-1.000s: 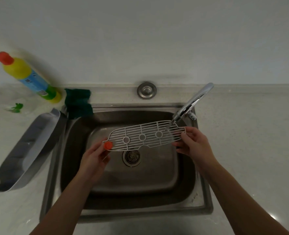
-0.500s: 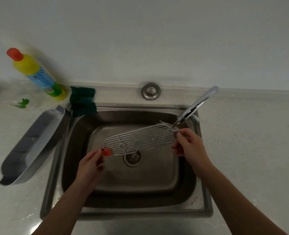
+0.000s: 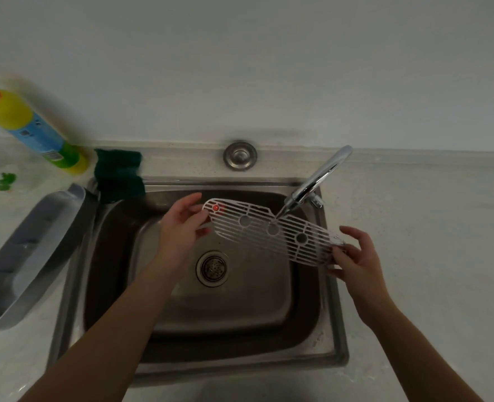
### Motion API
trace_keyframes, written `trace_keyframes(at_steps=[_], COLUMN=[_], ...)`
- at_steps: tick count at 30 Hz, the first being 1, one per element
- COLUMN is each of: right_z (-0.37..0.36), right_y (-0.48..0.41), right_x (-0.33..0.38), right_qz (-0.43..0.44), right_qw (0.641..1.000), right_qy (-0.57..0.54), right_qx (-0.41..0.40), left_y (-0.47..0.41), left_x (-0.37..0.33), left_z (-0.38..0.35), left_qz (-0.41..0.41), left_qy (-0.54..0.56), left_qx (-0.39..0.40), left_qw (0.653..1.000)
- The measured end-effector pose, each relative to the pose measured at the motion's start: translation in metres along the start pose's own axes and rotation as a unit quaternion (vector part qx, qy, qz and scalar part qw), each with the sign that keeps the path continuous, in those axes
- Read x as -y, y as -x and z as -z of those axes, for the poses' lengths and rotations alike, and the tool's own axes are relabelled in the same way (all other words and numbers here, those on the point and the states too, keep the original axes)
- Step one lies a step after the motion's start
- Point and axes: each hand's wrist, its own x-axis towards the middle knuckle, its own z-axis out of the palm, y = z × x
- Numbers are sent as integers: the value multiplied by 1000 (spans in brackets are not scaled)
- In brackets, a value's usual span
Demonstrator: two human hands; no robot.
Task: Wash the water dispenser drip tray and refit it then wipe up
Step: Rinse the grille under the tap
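A white slotted drip tray grate (image 3: 272, 231) with a small red float at its left end hangs over the steel sink (image 3: 211, 309), under the chrome faucet (image 3: 317, 179). Water runs from the spout onto the grate's middle. My left hand (image 3: 182, 227) pinches the grate's left end and my right hand (image 3: 353, 256) holds its right end. The grate slopes down to the right. The grey drip tray base (image 3: 28, 253) lies on the counter, left of the sink.
A yellow and blue detergent bottle (image 3: 28, 126) stands at the back left. A dark green scrub cloth (image 3: 119, 175) drapes over the sink's back left corner. A round steel plug (image 3: 240, 155) sits behind the basin. The drain (image 3: 212, 266) is in the basin's middle.
The grate has been flipped and turned: its red-float end rose toward the back left and its right end dropped. Both hands shifted with it, keeping hold of its ends.
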Motion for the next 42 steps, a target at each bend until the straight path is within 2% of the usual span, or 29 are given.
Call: trace_keyframes(at_steps=[5,8,10,13,16,19,21,25,29,33,36,39,42], right_z=[4,4,3,-1,-11,-25,-32,-39,-40,-35,-32,-42,-57], right_y=[-6,-14,-21,-29,-35,-33,-29,-16,-8,0,12,27,39], right_x=[-21,-19,-12,5,22,34,33,21,9,-3,-16,-35,-50], right_qz=[-78,-84,-52,27,138,214,223,147,99,-18,-69,-116,-142], right_qw=[996,994,994,986,949,918,926,977,992,998,996,993,980], right_qy=[11,29,65,163,283,332,304,153,78,-53,-53,18,101], right_qx=[-41,-69,-74,-38,-26,-38,-19,25,-12,-42,-7,32,96], left_y=[18,32,36,38,42,42,41,36,27,17,17,28,38], left_x=[-9,-1,7,18,29,31,25,21,22,20,18,27,38], left_z=[-10,-5,3,21,40,52,55,63,56,36,16,-10,-29], left_qz=[-13,-35,-32,-2,36,79,114,80,40,56,103,118,135], left_qy=[-14,-69,-112,-152,-196,-122,-53,-44,-43,54,175,132,92], left_qx=[83,87,53,4,8,-11,-28,-27,-5,-41,-1,67,84], left_qw=[996,993,992,988,980,989,992,995,998,996,979,982,983])
